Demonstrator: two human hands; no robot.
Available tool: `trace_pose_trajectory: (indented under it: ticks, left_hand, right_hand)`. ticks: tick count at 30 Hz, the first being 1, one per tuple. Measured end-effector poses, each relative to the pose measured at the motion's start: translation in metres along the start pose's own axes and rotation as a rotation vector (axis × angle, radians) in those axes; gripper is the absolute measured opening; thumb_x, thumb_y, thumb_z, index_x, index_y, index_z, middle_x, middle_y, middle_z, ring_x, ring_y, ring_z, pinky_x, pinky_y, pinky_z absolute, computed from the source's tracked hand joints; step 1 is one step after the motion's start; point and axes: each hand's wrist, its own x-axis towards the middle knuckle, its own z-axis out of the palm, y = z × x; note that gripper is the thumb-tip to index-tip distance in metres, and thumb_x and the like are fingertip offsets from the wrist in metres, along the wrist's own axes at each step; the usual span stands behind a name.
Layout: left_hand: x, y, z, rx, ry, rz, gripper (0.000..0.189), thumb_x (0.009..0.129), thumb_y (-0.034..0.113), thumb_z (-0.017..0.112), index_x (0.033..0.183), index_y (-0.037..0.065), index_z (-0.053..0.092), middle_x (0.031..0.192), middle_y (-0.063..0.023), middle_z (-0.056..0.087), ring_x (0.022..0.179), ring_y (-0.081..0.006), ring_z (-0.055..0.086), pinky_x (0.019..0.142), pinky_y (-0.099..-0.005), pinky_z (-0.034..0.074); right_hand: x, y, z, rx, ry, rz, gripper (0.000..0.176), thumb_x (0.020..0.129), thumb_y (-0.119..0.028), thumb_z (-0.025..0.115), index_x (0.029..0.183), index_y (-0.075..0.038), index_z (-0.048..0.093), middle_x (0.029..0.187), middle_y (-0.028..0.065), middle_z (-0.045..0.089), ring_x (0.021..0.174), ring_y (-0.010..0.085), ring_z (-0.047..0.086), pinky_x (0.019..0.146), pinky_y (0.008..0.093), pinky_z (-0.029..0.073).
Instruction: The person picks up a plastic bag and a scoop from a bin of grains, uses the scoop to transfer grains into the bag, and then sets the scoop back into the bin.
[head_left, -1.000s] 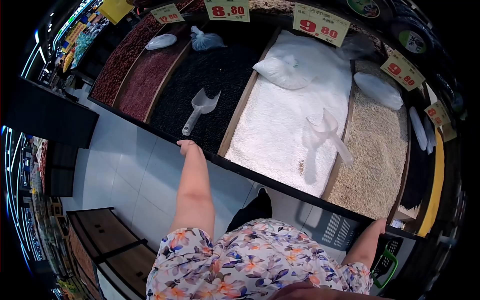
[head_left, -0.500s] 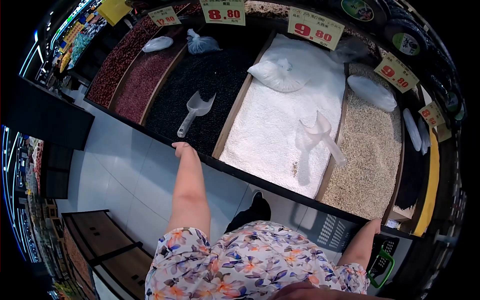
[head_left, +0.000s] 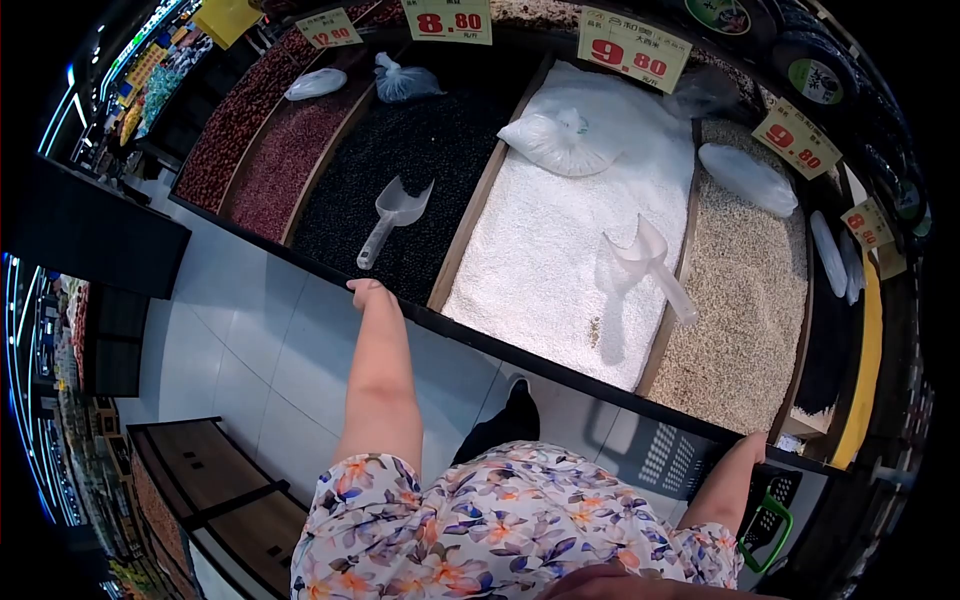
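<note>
My left hand (head_left: pixel 368 291) rests on the black front edge of the bin stand, below the black beans (head_left: pixel 400 135). Its fingers are mostly hidden at the edge. At the right, my right hand (head_left: pixel 752 447) touches the same edge below the bin of beige grain (head_left: pixel 745 290); its fingers are hardly visible. A clear scoop (head_left: pixel 394 215) lies on the black beans just beyond my left hand. Another clear scoop (head_left: pixel 652 267) lies on the white grains (head_left: pixel 570 260), its handle reaching over the wooden divider.
Tied plastic bags (head_left: pixel 565 140) lie on the grains. Price signs (head_left: pixel 634 50) stand along the back. A green-handled basket (head_left: pixel 768 530) is below at right. Another display stand (head_left: pixel 215 480) is at lower left, and a dark shoe (head_left: pixel 517 385) is on the tiled floor (head_left: pixel 250 340).
The view has shifted very slightly. Both hands stay at the bin edge, and the scoops lie in the same places on the grains.
</note>
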Motion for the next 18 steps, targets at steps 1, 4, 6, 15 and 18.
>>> trace_pose_trajectory:
  ticks: [1, 4, 6, 15, 18]
  left_hand:
    - [0.004, 0.0, 0.001, 0.013, -0.003, 0.0, 0.064, 0.087, 0.049, 0.036, 0.104, -0.008, 0.059, 0.108, -0.0251, 0.057, 0.101, -0.0385, 0.056, 0.091, -0.0408, 0.044]
    - [0.003, -0.001, 0.0, 0.014, -0.023, 0.006, 0.063, 0.087, 0.049, 0.036, 0.104, -0.008, 0.058, 0.109, -0.0246, 0.057, 0.101, -0.0383, 0.055, 0.091, -0.0405, 0.044]
    - [0.0, -0.001, -0.002, 0.001, -0.037, 0.013, 0.064, 0.088, 0.049, 0.036, 0.105, -0.008, 0.058, 0.11, -0.0244, 0.057, 0.102, -0.0382, 0.055, 0.091, -0.0403, 0.044]
    - [-0.005, 0.0, -0.005, 0.006, -0.056, 0.018, 0.064, 0.088, 0.048, 0.034, 0.109, -0.008, 0.056, 0.113, -0.0236, 0.055, 0.104, -0.0377, 0.054, 0.092, -0.0416, 0.044]
    - [-0.009, 0.002, -0.007, -0.004, -0.06, -0.007, 0.063, 0.088, 0.048, 0.034, 0.11, -0.007, 0.055, 0.113, -0.0234, 0.055, 0.103, -0.0375, 0.054, 0.092, -0.0415, 0.044]
  right_hand:
    - [0.001, 0.0, 0.0, 0.001, -0.004, 0.002, 0.057, 0.07, -0.038, 0.062, 0.113, -0.003, 0.047, 0.106, 0.0208, 0.058, 0.095, 0.0334, 0.058, 0.076, 0.0423, 0.049]
    - [0.005, -0.001, 0.0, 0.004, -0.013, 0.007, 0.058, 0.071, -0.038, 0.061, 0.114, -0.003, 0.046, 0.106, 0.021, 0.058, 0.096, 0.0332, 0.058, 0.076, 0.042, 0.049]
    - [0.009, 0.0, 0.003, 0.005, -0.018, 0.008, 0.058, 0.071, -0.038, 0.061, 0.114, -0.003, 0.046, 0.107, 0.0211, 0.058, 0.096, 0.033, 0.058, 0.076, 0.0419, 0.049]
    - [0.055, 0.005, 0.03, -0.041, -0.116, 0.029, 0.06, 0.072, -0.039, 0.06, 0.117, -0.002, 0.044, 0.108, 0.0218, 0.057, 0.096, 0.0331, 0.058, 0.077, 0.0416, 0.049]
    - [0.019, 0.003, 0.009, -0.078, -0.087, 0.003, 0.061, 0.073, -0.04, 0.059, 0.117, -0.001, 0.043, 0.108, 0.0222, 0.057, 0.095, 0.0338, 0.059, 0.077, 0.0412, 0.049]
